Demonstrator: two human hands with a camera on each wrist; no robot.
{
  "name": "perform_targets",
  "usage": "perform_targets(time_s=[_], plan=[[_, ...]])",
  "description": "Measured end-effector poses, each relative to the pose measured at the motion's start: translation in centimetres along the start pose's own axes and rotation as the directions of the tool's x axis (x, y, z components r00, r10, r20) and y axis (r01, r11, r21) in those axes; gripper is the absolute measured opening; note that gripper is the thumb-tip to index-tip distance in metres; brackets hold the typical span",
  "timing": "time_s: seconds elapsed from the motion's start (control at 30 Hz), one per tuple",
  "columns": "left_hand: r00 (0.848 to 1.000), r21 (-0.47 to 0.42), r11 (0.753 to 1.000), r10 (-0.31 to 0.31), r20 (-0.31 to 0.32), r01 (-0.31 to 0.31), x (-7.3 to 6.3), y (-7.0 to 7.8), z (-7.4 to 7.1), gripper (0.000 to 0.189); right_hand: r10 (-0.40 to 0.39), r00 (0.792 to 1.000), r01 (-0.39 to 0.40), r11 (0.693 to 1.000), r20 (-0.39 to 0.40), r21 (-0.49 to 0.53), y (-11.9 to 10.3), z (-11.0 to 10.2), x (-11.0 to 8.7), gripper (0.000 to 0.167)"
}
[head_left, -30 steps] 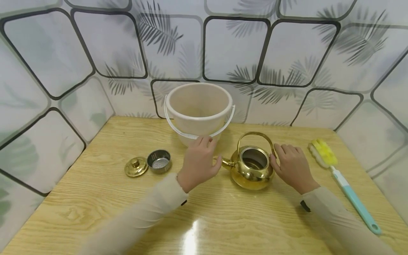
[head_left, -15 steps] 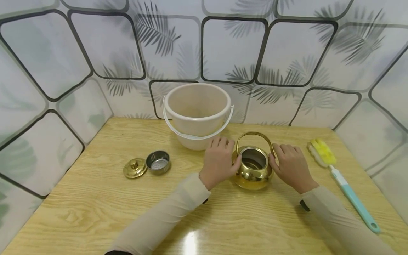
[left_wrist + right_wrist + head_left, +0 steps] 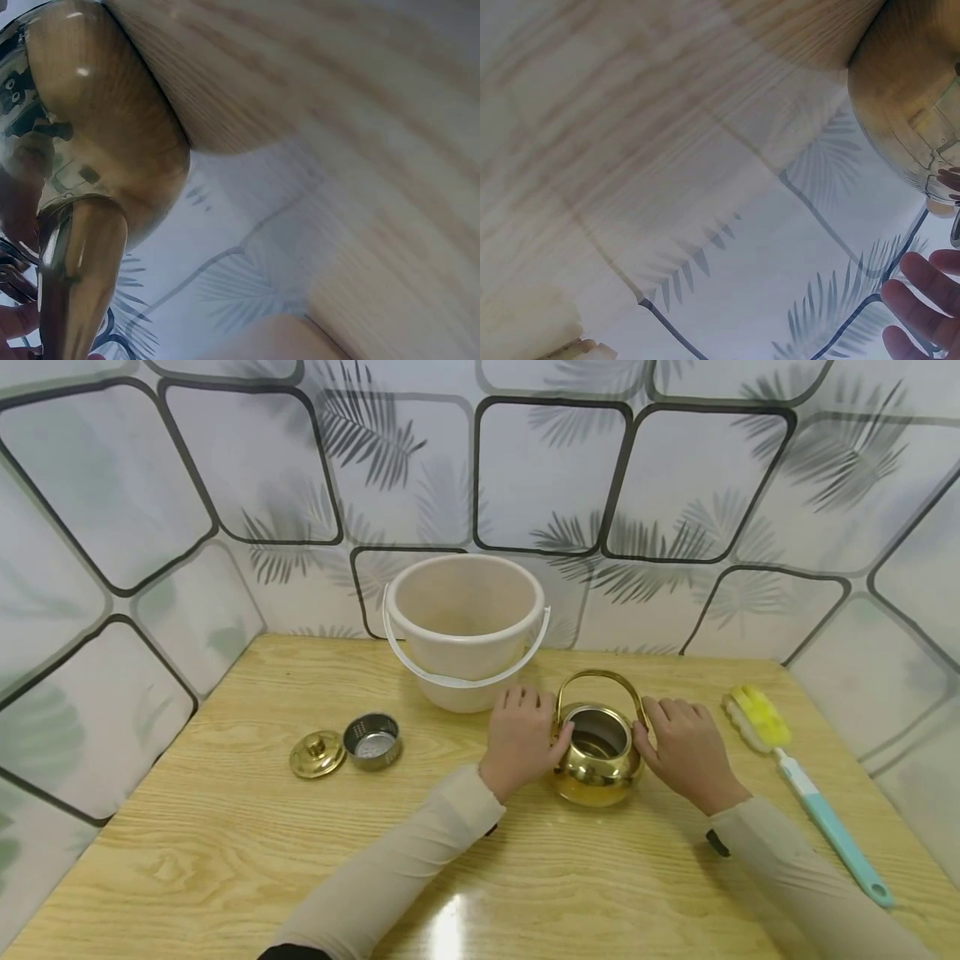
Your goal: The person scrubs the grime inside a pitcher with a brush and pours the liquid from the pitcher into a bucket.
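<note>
A shiny gold kettle (image 3: pixel 596 783) stands upright without its lid on the wooden table, its arched handle (image 3: pixel 600 675) raised. My left hand (image 3: pixel 521 739) holds it on the left by the foot of the handle, covering the spout in the head view; the left wrist view shows the spout (image 3: pixel 82 277) close up. On the opposite side my right hand (image 3: pixel 686 752) holds the other foot of the handle, thumb near the rim. Its outer fingers (image 3: pixel 915 304) extend past the kettle in the right wrist view. Left of the hands lie the gold lid (image 3: pixel 317 755) and a metal strainer basket (image 3: pixel 372 742).
A pale bucket (image 3: pixel 465 660) with a white bail handle stands behind the kettle, near the back wall. On the right lies a brush (image 3: pixel 825 818) with a yellow sponge head and a turquoise grip. Patterned walls enclose the table (image 3: pixel 225 827) at back and sides.
My left hand has moved right, from in front of the bucket past the spout tip to the kettle's handle foot. My right hand and the kettle have stayed in place.
</note>
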State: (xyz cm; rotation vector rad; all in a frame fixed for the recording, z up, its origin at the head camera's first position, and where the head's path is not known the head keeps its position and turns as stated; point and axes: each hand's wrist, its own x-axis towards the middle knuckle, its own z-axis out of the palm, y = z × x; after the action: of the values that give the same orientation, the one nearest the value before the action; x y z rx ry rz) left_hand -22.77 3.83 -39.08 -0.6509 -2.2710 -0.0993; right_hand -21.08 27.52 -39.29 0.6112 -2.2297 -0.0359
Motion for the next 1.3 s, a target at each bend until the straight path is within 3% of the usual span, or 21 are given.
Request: perform_targets(time_s=[0.3,0.77,1.13,1.3], plan=[[1.0,0.041,0.999,0.007,-0.012,-0.006,0.1,0.2,0.1,0.029,-0.005,1.0,0.005,0.999,0.017,-0.041,0.0,-0.4,0.2,0.052],[0.998,0.047,0.999,-0.019,0.068,0.016,0.2,0.5,-0.1,0.029,0.021,0.999,-0.018,0.998,0.047,-0.056,1.4,-3.1,0.3,0.069],[0.998,0.02,0.999,-0.032,0.054,0.031,0.1,0.5,-0.3,0.027,0.034,0.999,-0.03,0.986,0.023,-0.165,5.9,-5.5,-1.9,0.067],[0.998,0.019,0.999,-0.033,0.047,0.033,0.1,0.6,-0.2,0.026,0.099,0.989,-0.079,0.981,0.109,-0.176,8.3,-6.0,-3.7,0.065]])
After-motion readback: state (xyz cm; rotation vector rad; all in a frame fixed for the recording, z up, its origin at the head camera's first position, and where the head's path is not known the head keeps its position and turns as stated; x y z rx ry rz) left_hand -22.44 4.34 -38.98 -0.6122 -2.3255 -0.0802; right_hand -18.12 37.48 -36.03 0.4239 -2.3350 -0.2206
